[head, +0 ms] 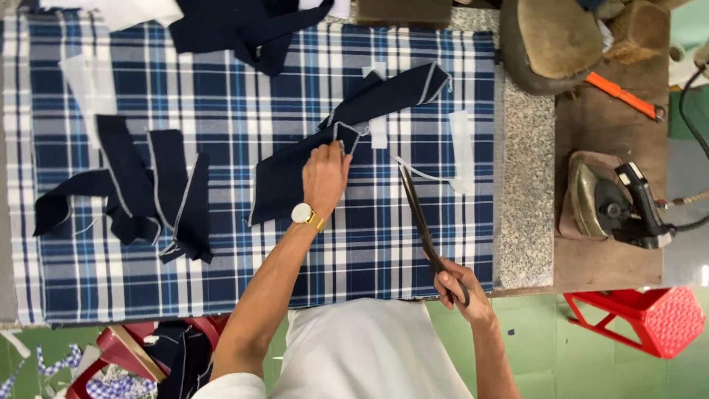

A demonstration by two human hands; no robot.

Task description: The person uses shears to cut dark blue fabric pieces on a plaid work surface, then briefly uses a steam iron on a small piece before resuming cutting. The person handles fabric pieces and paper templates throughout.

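The left hand [325,171] lies flat, fingers pressing the dark cloth strip [347,140] on the checked table cloth [221,96]. The strip slants up to the right. The right hand [456,287] grips long scissors [421,218], tips pointing up and away.

Person wore a plain white short-sleeved top, sleeve edge visible at the upper left arm, forearms bare. Left hand [325,171] had a wristwatch [303,214] just below it: round white dial, gold-toned band. Right hand [459,287] carried nothing on the wrist. No gloves on either hand. Rings: probably none, but the fingers were too small to tell.
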